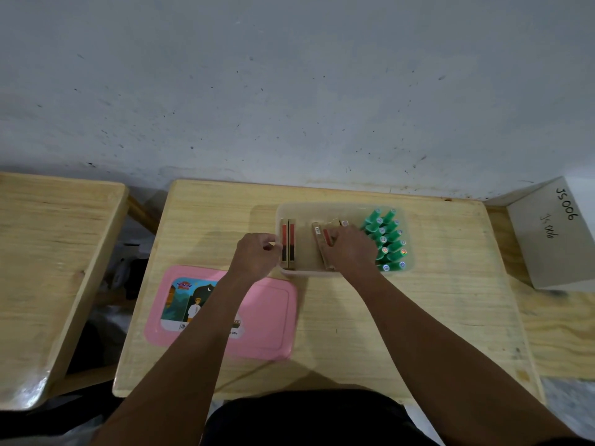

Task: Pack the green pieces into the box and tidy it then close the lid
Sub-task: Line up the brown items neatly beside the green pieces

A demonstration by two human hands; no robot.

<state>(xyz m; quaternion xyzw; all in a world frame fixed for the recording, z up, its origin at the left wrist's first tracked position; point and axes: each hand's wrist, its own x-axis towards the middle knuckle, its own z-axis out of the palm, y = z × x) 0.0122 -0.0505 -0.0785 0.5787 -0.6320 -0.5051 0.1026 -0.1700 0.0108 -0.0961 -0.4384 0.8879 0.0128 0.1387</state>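
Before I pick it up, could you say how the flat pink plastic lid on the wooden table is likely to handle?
The flat pink plastic lid looks thin, so probably light and slightly bendy. It lies flush on the wooden table, so getting fingers under its rim may be awkward.
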